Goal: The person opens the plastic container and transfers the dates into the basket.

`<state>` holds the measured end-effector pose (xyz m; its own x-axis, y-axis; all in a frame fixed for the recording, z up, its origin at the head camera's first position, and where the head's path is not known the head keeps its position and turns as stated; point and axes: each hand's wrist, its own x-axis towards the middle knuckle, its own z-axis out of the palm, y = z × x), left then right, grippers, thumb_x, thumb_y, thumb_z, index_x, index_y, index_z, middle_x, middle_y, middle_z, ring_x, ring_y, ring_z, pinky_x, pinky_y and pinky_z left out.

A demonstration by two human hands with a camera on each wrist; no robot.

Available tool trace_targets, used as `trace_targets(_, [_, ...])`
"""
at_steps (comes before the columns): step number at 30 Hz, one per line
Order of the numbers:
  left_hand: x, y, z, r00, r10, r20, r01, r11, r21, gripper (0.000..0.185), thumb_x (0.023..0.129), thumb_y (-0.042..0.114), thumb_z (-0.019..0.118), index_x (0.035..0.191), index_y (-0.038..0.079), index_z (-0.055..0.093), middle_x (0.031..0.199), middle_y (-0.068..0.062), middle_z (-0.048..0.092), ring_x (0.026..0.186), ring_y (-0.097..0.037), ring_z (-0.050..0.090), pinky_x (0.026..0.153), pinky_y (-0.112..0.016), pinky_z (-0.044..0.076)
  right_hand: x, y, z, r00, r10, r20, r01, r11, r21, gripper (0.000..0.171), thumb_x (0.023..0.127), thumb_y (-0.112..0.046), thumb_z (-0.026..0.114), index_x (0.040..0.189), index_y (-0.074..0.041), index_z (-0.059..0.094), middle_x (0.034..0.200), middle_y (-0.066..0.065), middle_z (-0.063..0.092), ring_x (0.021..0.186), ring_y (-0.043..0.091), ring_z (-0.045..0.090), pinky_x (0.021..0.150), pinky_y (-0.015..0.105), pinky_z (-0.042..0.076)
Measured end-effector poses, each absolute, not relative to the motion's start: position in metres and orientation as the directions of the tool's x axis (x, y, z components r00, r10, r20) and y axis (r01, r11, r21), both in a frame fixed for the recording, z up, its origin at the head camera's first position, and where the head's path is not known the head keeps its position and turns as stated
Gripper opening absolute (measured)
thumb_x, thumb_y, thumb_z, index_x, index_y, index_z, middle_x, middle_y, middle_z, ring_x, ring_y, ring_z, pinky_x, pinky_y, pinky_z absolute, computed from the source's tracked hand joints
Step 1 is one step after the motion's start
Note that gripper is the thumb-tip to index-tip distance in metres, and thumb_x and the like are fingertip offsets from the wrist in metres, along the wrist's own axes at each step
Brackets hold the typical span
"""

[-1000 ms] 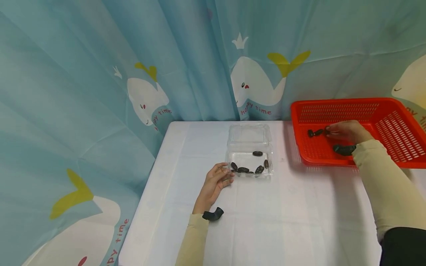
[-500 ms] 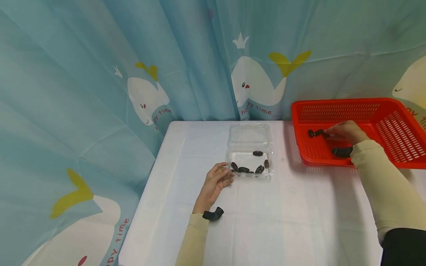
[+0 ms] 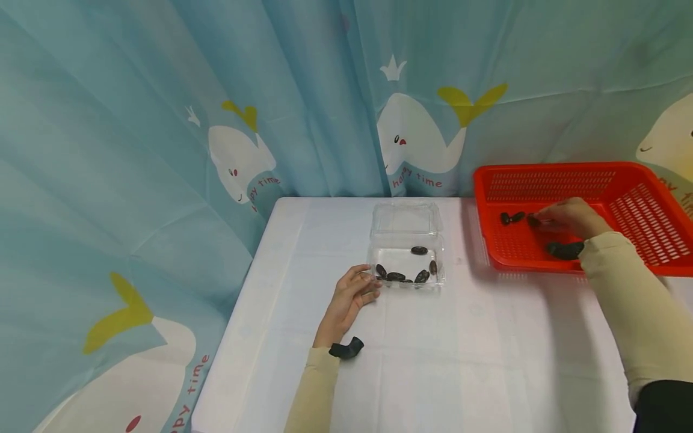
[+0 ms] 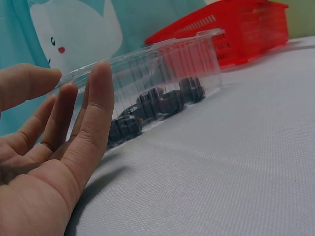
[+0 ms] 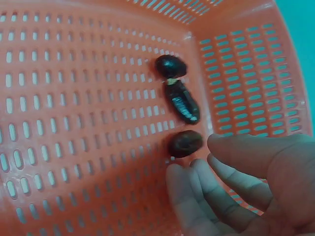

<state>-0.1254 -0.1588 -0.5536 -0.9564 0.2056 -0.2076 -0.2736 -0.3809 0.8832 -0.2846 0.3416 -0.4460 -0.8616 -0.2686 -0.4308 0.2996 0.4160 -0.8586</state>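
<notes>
My left hand (image 3: 349, 299) is at the near left corner of a clear plastic box (image 3: 405, 240) whose lid is folded back. In the left wrist view its fingers extend along the box's rim and wall, touching the corner loosely. Several dark, oval, date-like fruits (image 3: 396, 276) lie in the box, mostly along its near side. My right hand (image 3: 571, 216) is inside a red basket (image 3: 487, 240), thumb and fingers spread beside one dark date (image 5: 186, 143). Its fingertips are right at that date's edge. Two more dates (image 5: 181, 102) lie end to end just beyond, with a pale bit between them.
A white cloth covers the table (image 3: 422, 361), which reaches a blue curtain (image 3: 325, 120) with whale prints at the back. The basket's slotted side walls rise around my right hand. Dark bands (image 3: 346, 349) sit at both wrists.
My right hand has shifted slightly and drawn a little to the right, leaving a wider gap between the nearest date and the other two. The left hand and box stay put.
</notes>
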Motion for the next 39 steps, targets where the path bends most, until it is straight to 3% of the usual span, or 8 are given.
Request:
trace_targets(8, [-0.124,-0.159,-0.551,-0.956,0.209,-0.206,-0.274,-0.383,0.882,0.046,0.108,0.014,0.058,0.149,0.001,0.042,0.107,0.000,0.061,0.108,-0.015,0.072,0.091,-0.028,0.061,-0.288,0.342,-0.441,-0.900,-0.268,-0.345,0.244,0.348,-0.905,0.047,0.110,-0.006,0.042,0.085,-0.030,0.074,0.085,-0.024,0.067,0.081,-0.005,0.068,0.075,0.018,0.062])
trace_targets(12, [-0.124,-0.158,-0.551,-0.956,0.210,-0.206,-0.274,-0.379,0.884,0.047,0.108,0.014,0.058,0.150,0.001,0.042,0.107,0.000,0.061,0.108,-0.015,0.071,0.091,-0.028,0.061,-0.288,0.332,-0.432,-0.919,-0.223,-0.324,0.199,0.446,-0.873,0.026,0.110,-0.009,0.046,0.117,-0.002,0.070,0.085,-0.027,0.064,0.082,-0.007,0.066,0.078,0.020,0.062])
trace_targets(15, [-0.124,-0.157,-0.552,-0.957,0.205,-0.207,-0.273,-0.380,0.884,0.046,0.108,0.014,0.057,0.149,0.002,0.043,0.107,0.000,0.062,0.108,-0.015,0.071,0.091,-0.028,0.061,-0.286,0.321,-0.427,-0.930,-0.206,-0.304,0.167,0.500,-0.850,0.038,0.110,-0.014,0.050,0.135,0.014,0.054,0.085,-0.028,0.062,0.081,-0.008,0.066,0.080,0.021,0.063])
trace_targets(22, [-0.125,-0.157,-0.554,-0.958,0.203,-0.203,-0.265,-0.358,0.895,0.046,0.108,0.015,0.057,0.149,0.002,0.042,0.109,0.001,0.062,0.109,-0.014,0.071,0.093,-0.027,0.061,-0.277,0.291,-0.415,-0.943,-0.176,-0.281,0.137,0.564,-0.814,0.051,0.107,-0.026,0.060,0.141,0.011,0.051,0.088,-0.026,0.062,0.078,-0.006,0.069,0.074,0.020,0.060])
trace_targets(28, [-0.124,-0.157,-0.553,-0.960,0.202,-0.195,-0.259,-0.363,0.895,0.045,0.108,0.015,0.056,0.149,0.002,0.042,0.108,0.001,0.064,0.109,-0.015,0.071,0.091,-0.027,0.061,-0.270,0.264,-0.404,-0.945,-0.207,-0.254,0.084,0.596,-0.799,0.053,0.107,-0.033,0.059,0.144,0.004,0.052,0.108,-0.014,0.068,0.083,-0.007,0.070,0.072,0.021,0.055])
trace_targets(34, [-0.123,-0.157,-0.552,-0.959,0.208,-0.191,-0.258,-0.370,0.892,0.046,0.108,0.015,0.057,0.149,0.001,0.041,0.108,0.001,0.063,0.108,-0.014,0.071,0.091,-0.027,0.061,-0.264,0.237,-0.398,-0.932,-0.253,-0.260,0.076,0.564,-0.822,0.053,0.105,-0.037,0.063,0.144,-0.002,0.054,0.114,-0.011,0.069,0.090,0.000,0.071,0.077,0.022,0.056])
trace_targets(39, [-0.124,-0.158,-0.553,-0.959,0.210,-0.191,-0.258,-0.369,0.893,0.046,0.108,0.015,0.058,0.149,0.001,0.042,0.108,0.002,0.062,0.109,-0.014,0.071,0.092,-0.027,0.061,-0.261,0.215,-0.399,-0.917,-0.300,-0.263,0.063,0.542,-0.838,0.047,0.105,-0.033,0.063,0.141,-0.004,0.057,0.122,0.001,0.068,0.095,0.007,0.071,0.086,0.025,0.057])
